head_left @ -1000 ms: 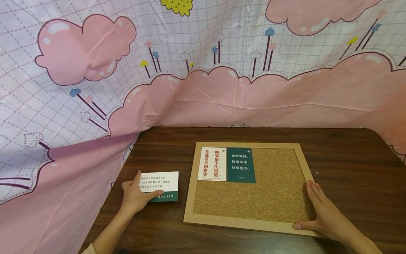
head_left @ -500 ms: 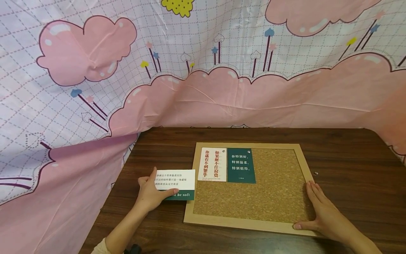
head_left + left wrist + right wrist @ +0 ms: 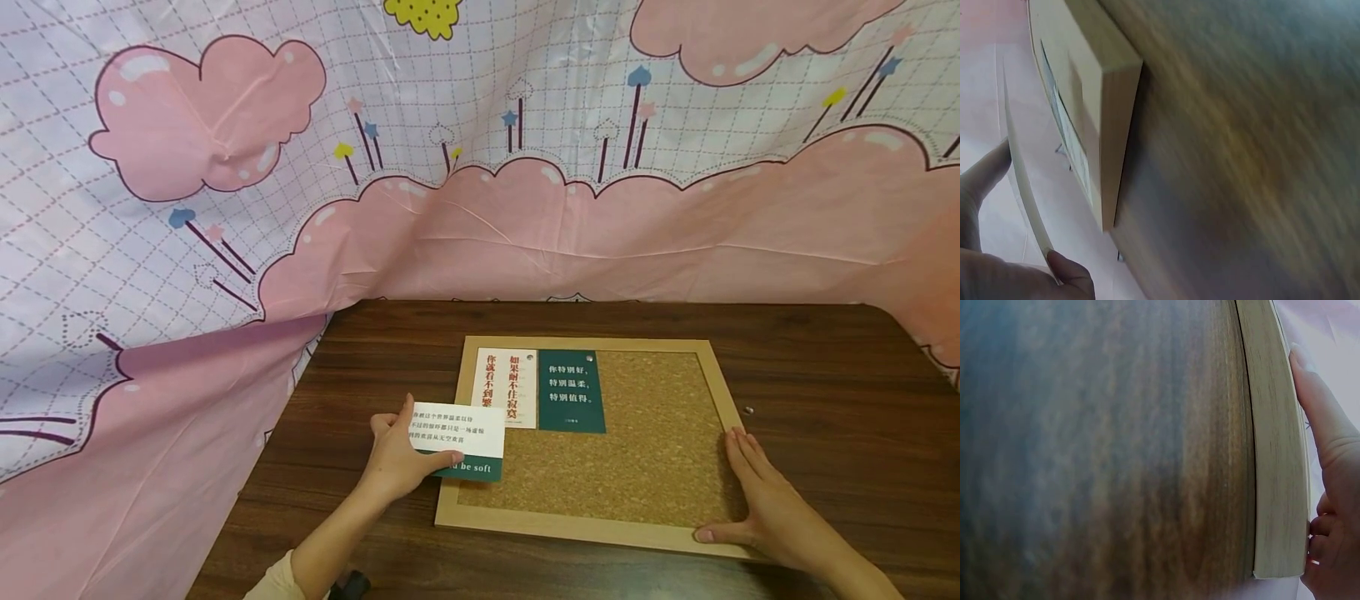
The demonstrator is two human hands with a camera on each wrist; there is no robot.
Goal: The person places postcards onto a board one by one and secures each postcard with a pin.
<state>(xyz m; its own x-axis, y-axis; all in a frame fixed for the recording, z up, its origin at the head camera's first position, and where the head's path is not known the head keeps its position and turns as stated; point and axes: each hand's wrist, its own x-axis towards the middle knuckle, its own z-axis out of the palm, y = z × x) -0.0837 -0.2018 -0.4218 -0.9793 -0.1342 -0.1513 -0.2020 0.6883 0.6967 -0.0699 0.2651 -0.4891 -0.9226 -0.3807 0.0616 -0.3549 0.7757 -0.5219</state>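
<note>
My left hand (image 3: 397,454) pinches a white-and-green printed card (image 3: 450,433), with the thumb at its near edge and fingers at its far-left side. This card overlaps the left frame of a cork board (image 3: 637,467) and covers the lower part of a white card with red characters (image 3: 510,379). In the left wrist view the held card (image 3: 1019,172) looks slightly bent and raised off the board. A dark green card (image 3: 570,400) lies beside the red-lettered one. At the board's near right corner rests my right hand (image 3: 772,508), fingers straight along the right frame, thumb on the near frame.
Each card on the board has a small pin at its upper right, including a pin (image 3: 591,358) on the green one. A small shiny object (image 3: 748,410) lies right of the board on the dark wooden table (image 3: 375,350). A patterned cloth (image 3: 600,225) hangs behind.
My left hand has carried the card rightward from the table at the left to over the board's left frame. The right hand and the board have stayed put.
</note>
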